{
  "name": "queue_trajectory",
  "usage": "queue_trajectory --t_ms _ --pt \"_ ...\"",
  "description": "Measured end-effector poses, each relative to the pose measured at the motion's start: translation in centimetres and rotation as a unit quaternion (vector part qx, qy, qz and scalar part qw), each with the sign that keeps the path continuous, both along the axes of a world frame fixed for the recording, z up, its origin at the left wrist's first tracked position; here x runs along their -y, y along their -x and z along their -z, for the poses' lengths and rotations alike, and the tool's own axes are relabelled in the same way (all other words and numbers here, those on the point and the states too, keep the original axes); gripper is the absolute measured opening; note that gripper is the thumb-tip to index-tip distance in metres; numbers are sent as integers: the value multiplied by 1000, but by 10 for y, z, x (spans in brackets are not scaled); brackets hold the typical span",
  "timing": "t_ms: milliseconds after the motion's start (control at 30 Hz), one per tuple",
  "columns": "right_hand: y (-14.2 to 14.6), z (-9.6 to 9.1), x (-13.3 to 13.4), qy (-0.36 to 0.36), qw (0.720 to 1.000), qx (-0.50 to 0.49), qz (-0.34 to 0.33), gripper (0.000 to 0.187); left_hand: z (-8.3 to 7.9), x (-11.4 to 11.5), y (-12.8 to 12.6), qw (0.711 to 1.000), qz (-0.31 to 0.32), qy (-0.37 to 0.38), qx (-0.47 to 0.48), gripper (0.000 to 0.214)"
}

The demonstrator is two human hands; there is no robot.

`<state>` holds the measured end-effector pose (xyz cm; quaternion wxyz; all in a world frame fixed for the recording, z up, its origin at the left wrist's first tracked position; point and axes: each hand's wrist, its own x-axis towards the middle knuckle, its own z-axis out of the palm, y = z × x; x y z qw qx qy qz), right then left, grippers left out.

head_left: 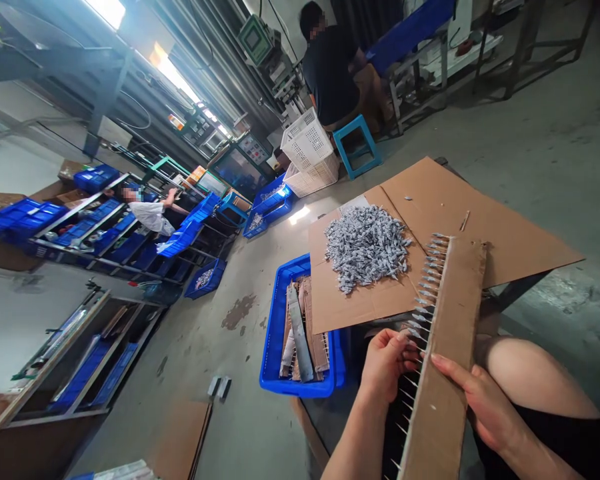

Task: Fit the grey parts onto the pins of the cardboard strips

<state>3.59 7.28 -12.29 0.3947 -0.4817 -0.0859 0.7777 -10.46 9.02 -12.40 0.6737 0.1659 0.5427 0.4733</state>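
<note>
My right hand grips a long cardboard strip from its right side, fingers pressed on its face. A row of small silver metal pieces is stuck along the strip's left edge. My left hand is closed in a pinch at that edge, fingertips on one of the pieces. Just beyond the strip, a heap of the same silver pieces lies on a flat cardboard sheet.
A blue crate with filled cardboard strips sits left of the sheet. White baskets and a blue stool stand behind, by a seated person in black. Another person works at racks of blue bins.
</note>
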Motion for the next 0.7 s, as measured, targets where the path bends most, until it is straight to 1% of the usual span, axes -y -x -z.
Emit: queue_trajectory --t_ms 167,333,467,633,700 --pt "-1 3 1 -8 1000 -3 -9 16 -1 1 0 1000 10 1 11 45" --pt "-3 4 1 -23 1000 5 -16 15 0 0 -1 1000 -2 1 15 47" --pt "-3 3 1 -17 1000 4 -11 14 -1 0 0 1000 0 3 11 47" --pt "-2 3 1 -18 1000 -10 -20 18 -5 0 -3 1000 19 9 0 47" --pt "-1 4 1 -18 1000 -7 -12 17 -6 1 -5 1000 27 11 -9 48"
